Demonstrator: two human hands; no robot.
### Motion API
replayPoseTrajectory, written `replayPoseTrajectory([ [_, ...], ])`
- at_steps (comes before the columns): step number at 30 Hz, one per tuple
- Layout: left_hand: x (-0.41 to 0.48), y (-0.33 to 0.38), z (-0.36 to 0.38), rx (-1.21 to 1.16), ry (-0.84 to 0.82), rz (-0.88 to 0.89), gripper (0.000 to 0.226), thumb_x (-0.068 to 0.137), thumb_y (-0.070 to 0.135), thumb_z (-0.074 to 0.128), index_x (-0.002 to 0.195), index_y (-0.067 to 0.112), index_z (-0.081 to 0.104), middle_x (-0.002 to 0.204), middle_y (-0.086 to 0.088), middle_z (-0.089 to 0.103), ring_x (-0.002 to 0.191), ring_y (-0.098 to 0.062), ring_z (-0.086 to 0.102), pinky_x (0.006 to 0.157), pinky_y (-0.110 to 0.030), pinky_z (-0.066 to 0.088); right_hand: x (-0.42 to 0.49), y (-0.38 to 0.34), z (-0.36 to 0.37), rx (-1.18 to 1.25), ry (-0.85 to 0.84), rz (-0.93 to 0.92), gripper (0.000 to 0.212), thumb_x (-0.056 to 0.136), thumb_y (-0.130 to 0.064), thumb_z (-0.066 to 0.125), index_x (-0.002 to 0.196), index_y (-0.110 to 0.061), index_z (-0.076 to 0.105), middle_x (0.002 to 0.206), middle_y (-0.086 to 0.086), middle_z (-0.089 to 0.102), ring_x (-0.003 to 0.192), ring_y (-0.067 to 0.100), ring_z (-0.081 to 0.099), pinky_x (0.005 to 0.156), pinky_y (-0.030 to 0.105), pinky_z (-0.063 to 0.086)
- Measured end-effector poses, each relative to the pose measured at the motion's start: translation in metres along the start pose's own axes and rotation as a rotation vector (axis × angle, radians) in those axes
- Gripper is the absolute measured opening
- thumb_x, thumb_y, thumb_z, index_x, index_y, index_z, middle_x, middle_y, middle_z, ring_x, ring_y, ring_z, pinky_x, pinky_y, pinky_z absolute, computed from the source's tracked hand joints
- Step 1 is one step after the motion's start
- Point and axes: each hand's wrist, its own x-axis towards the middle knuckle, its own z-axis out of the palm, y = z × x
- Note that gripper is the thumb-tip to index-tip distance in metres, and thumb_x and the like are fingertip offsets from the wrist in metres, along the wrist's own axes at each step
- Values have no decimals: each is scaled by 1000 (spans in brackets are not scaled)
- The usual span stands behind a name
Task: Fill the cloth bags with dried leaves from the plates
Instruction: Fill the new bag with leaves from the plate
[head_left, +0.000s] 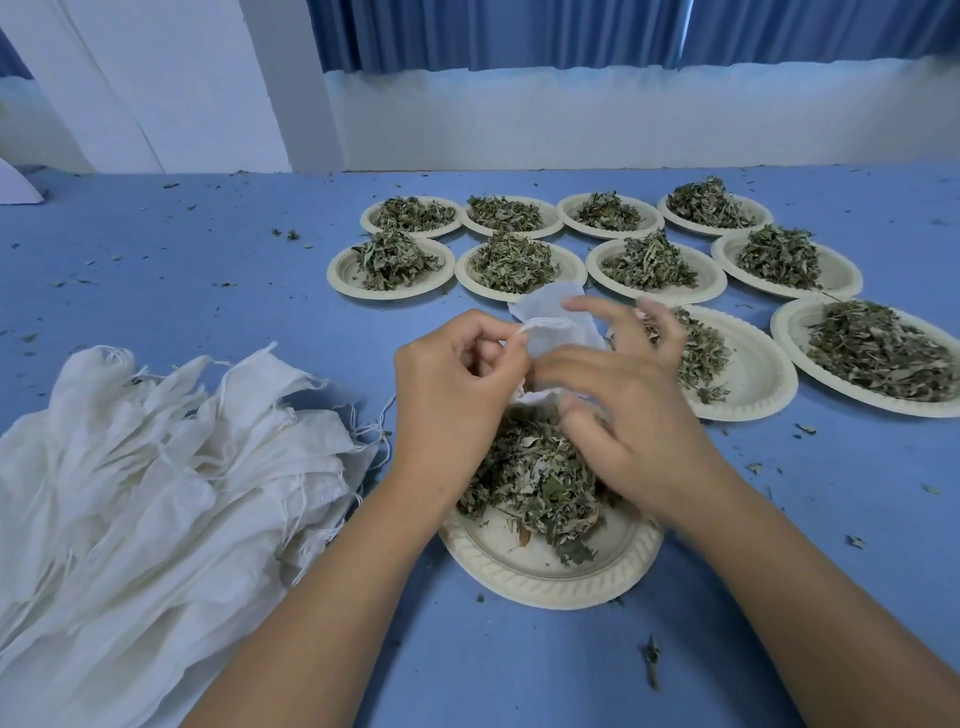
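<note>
Eleven plates of pale moulded paper stand on the blue bench, each carrying a heap of dried leaves. Four are in a row nearest the far edge and four in a second row before them. Two larger-looking ones sit toward the right edge, and one near plate lies under the person's hands at the middle of the near side.

Both bare forearms reach in from the near edge and meet above that near plate. The left hand is turned palm inward, its thumb and fingers pinched on the rim of one cloth bag. This thin white bag is held up just beyond the heap, its lower end down among the leaves. The right hand arches over the far side of the heap with its fingers spread apart. The forefinger stretches across the bag and the lowest finger curls down into the leaves. The hand is blurred, so whether it actually grips the bag cannot be told.

One loose pile of cloth bags, white with trailing drawstrings, lies along the left edge toward the near left corner; their number cannot be counted. Leaf crumbs are scattered over the bench. A blue curtain hangs behind the far edge.
</note>
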Motion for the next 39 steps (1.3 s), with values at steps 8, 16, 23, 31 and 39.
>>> replayPoseTrajectory([
  [8, 5, 1, -8, 66, 171, -18, 13, 87, 11, 67, 76, 17, 71, 50, 8, 49, 47, -3, 42, 54, -17, 41, -2, 5, -15, 589, -485, 188, 33, 88, -21, 53, 60, -15, 68, 58, 2, 67, 57, 14, 65, 63, 20, 50],
  [16, 4, 1, -5, 62, 137, -3, 18, 87, 11, 68, 74, 23, 67, 47, 16, 47, 46, -1, 41, 52, -12, 36, 1, 13, -11, 423, -471, 46, 27, 72, -38, 81, 93, -27, 67, 94, -14, 58, 84, 8, 55, 71, 15, 42],
  [23, 4, 1, -5, 67, 129, 10, 21, 87, 10, 68, 72, 25, 66, 49, 13, 46, 47, -2, 41, 53, -15, 38, 0, 7, -2, 311, -572, -3, 23, 78, -9, 77, 97, -20, 73, 100, -9, 61, 78, -1, 53, 74, 10, 41],
  [31, 4, -2, -5, 70, 110, 0, 16, 87, 11, 68, 74, 21, 68, 48, 15, 46, 46, -1, 41, 52, -13, 36, 3, 10, -19, 637, -388, 145, 14, 72, -8, 80, 82, -16, 77, 83, -7, 72, 79, 9, 66, 74, 19, 49],
  [39, 3, -6, -1, 115, -95, -30, 17, 86, 11, 72, 74, 22, 71, 53, 5, 58, 46, -2, 46, 46, -13, 38, 4, 14, -17, 1047, 116, 297, 30, 56, -8, 77, 81, -14, 61, 71, -14, 66, 71, -1, 63, 70, 12, 51],
])
